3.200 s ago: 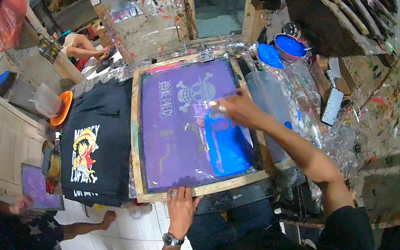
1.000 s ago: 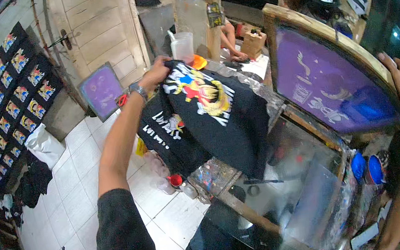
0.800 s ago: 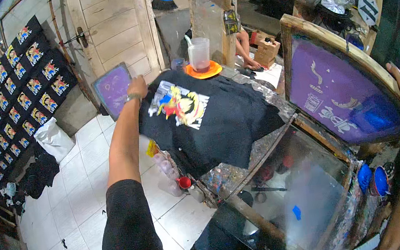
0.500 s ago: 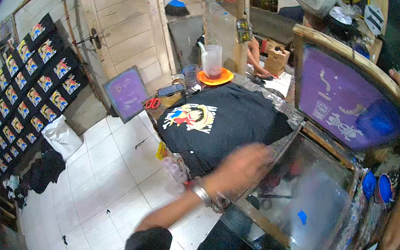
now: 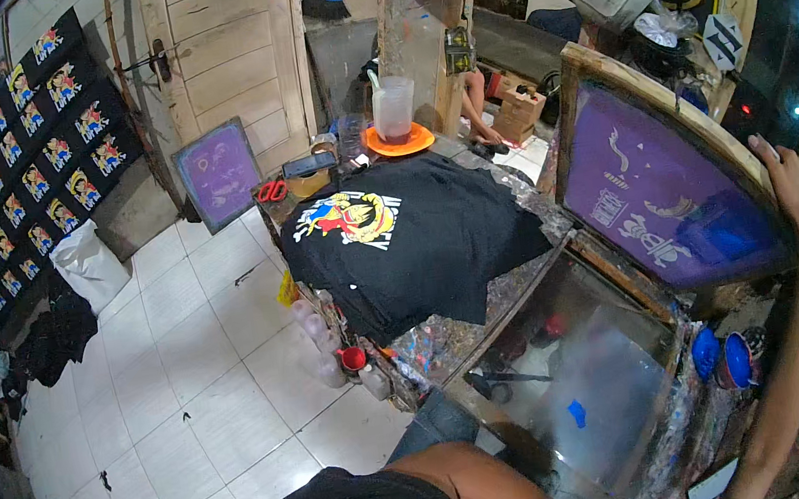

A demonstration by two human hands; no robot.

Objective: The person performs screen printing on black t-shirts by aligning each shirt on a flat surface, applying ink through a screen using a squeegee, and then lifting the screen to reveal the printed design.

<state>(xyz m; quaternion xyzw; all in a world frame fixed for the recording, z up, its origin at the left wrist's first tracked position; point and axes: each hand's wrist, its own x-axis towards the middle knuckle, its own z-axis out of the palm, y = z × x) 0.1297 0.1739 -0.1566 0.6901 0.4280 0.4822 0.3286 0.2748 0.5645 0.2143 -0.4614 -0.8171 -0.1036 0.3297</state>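
At three o'clock in the head view, the right hand (image 5: 786,176) grips the wooden rim (image 5: 656,86) of the purple printing screen (image 5: 642,192), tilted up beside the glass tabletop (image 5: 631,401); the left hand is out of frame, state unknowable. Frame looks stiff, fairly weighty; mesh probably delicate, blue ink (image 5: 722,245) likely slippery: hold bare wood.

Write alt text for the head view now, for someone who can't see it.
The right hand holds a purple, wood-framed screen tilted up beside a see-through panel; the left hand is out of view. Left of the panel lies black cloth with a colourful cartoon print; a blue-filled bowl sits at right.
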